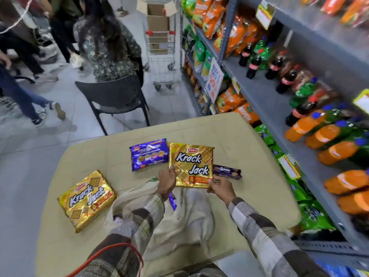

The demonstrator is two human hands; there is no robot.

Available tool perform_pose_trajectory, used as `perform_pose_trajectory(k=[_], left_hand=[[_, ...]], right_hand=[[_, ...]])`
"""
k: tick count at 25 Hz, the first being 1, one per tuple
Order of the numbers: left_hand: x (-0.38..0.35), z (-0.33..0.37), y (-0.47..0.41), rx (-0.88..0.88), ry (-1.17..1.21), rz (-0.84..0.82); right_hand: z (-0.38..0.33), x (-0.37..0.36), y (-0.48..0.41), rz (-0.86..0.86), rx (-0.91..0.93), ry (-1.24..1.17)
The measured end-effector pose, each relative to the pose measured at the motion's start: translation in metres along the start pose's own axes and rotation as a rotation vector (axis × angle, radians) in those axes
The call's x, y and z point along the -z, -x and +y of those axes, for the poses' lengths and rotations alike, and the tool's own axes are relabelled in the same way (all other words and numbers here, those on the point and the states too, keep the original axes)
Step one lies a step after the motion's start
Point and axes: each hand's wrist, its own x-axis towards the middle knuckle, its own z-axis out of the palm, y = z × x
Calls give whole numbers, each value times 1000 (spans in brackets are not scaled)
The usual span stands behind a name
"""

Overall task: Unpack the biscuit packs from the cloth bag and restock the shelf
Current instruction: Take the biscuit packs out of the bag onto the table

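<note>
Head view, left grip (166, 181) and right grip (220, 188) pinching lower corners of glossy gold rectangular foil biscuit pack (191, 164), crumpled cream cloth bag (179, 220) just below both grips, second gold foil pack (86, 200) well left, shiny purple pack (148, 153) above left grip, on beige desk (249, 140)

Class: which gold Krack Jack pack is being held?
The right pack, gripped by the left hand and right hand; the left pack lies untouched.
</note>
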Motion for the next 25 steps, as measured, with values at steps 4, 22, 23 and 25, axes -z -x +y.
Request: perform_pose_trajectory(k=[4, 22, 23, 25], left_hand=[[-77, 8, 18, -66, -182, -175], [-194, -30, 41, -24, -471, -359], [-191, -29, 41, -20, -458, -360], [-183, -25, 39, -24, -415, -380]], right_hand=[[59, 63, 11, 117, -120, -30], [193, 121, 10, 225, -391, 118], [189, 121, 12, 221, -401, 191], [179, 124, 15, 252, -361, 479]])
